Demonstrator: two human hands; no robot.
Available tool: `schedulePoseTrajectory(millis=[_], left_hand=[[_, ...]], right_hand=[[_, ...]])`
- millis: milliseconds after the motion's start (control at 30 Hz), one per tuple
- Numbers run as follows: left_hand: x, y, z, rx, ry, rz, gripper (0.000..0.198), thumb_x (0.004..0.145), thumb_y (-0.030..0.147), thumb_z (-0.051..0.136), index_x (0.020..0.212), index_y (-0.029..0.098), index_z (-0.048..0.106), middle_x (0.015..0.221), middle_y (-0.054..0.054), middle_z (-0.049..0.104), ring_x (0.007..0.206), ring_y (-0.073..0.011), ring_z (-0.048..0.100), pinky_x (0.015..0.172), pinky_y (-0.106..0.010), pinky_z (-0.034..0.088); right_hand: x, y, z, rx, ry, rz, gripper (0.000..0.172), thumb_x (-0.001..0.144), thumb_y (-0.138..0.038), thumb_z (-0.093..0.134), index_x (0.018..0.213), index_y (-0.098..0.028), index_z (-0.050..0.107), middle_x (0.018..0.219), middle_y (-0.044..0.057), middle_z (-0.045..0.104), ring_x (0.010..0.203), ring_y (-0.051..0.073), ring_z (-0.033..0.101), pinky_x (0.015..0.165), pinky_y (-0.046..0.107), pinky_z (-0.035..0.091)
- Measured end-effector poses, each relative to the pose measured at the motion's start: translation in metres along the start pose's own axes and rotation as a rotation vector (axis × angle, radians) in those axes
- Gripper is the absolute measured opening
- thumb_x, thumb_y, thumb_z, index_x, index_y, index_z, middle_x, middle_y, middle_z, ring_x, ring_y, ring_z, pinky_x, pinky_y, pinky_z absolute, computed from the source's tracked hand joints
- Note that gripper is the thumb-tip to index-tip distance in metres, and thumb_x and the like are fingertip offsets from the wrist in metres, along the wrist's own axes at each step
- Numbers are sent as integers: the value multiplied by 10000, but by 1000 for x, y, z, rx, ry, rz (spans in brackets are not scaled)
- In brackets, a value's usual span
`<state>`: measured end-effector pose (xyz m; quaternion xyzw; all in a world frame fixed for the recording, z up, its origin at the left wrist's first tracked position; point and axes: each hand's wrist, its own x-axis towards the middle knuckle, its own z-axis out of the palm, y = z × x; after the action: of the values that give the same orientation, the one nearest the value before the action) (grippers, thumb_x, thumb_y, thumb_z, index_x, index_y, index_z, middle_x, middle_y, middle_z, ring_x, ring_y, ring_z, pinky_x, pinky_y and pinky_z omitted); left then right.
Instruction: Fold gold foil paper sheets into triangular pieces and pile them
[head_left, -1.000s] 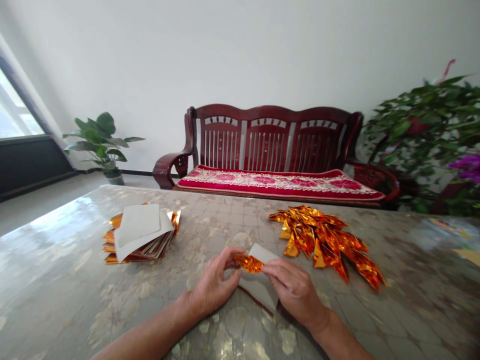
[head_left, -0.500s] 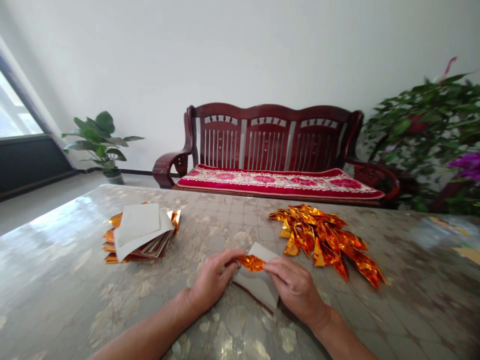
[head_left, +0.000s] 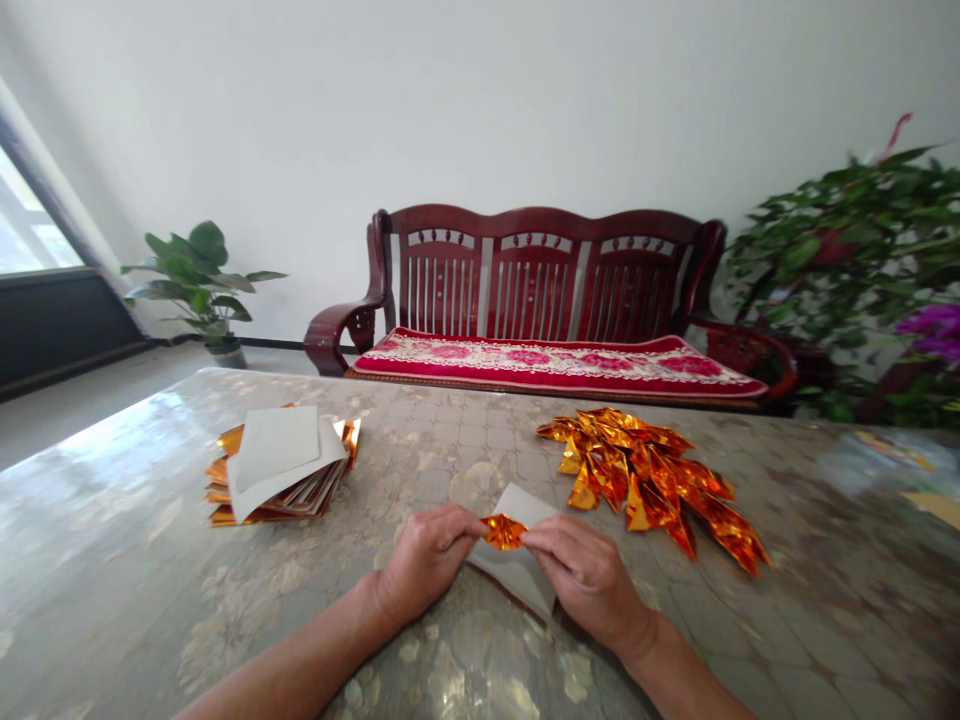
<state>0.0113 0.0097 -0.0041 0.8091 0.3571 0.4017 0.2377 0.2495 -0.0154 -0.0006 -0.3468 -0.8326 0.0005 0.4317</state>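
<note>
Both hands meet at the middle of the table, pinching a small folded piece of gold-orange foil (head_left: 504, 532) between their fingertips. My left hand (head_left: 427, 558) grips its left end, and my right hand (head_left: 586, 575) grips its right end. Under them lies a white paper sheet (head_left: 516, 572), partly hidden by my fingers. To the right sits a loose heap of folded gold foil pieces (head_left: 637, 480). To the left is a stack of foil sheets (head_left: 281, 500) with white paper sheets (head_left: 276, 450) on top, out of reach of my fingers.
The marble-patterned glossy table (head_left: 150, 480) spreads under everything, with paper scraps at its right edge. Beyond it stand a dark red wooden bench (head_left: 540, 280) with a red cushion, a potted plant (head_left: 199, 270) at left, and leafy plants (head_left: 840, 240) at right.
The foil piece looks shorter and more tightly folded between my fingers. My left hand has moved slightly right, closer to my right hand. The heap and stack have not moved.
</note>
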Motion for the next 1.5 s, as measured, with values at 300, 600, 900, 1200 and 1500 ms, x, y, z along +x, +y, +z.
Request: schedulePoseTrajectory(millis=[300, 600, 900, 1200, 1500], left_hand=[[3, 5, 6, 25, -11, -166, 227, 854, 157, 556, 1036, 257, 647, 888, 19, 742, 797, -139, 693, 760, -229, 507], [0, -7, 9, 17, -10, -236, 444, 859, 155, 507, 1284, 266, 445, 1121, -15, 707, 861, -135, 693, 850, -297, 535], [-1, -3, 4, 198, -145, -127, 179, 939, 199, 469, 1001, 275, 619, 971, 18, 710, 898, -152, 680, 793, -246, 500], [-1, -9, 5, 183, -203, -37, 185, 971, 206, 443, 944, 257, 618, 988, 8, 698, 902, -137, 665, 817, -208, 493], [-3, -14, 6, 189, -226, -16, 190, 982, 247, 446, 924, 268, 626, 997, 15, 700, 909, -133, 666, 829, -196, 501]], right_hand=[[1, 1, -3, -35, 31, 1, 222, 905, -79, 555, 1007, -228, 684, 861, 39, 716, 778, 165, 673, 710, 285, 558], [-1, 13, -11, -309, 141, 24, 183, 909, -104, 567, 1034, -207, 653, 850, 28, 721, 774, 169, 673, 743, 294, 504], [-3, 31, -32, -554, 219, 168, 89, 909, -170, 568, 842, -206, 615, 750, 14, 688, 702, 172, 638, 721, 291, 433], [-11, 62, -61, -640, 377, 389, 131, 897, -264, 551, 802, -220, 631, 757, 6, 702, 703, 168, 644, 689, 262, 429], [-18, 90, -90, -667, 506, 710, 190, 856, -380, 547, 841, -236, 670, 791, 23, 727, 704, 193, 645, 635, 271, 408]])
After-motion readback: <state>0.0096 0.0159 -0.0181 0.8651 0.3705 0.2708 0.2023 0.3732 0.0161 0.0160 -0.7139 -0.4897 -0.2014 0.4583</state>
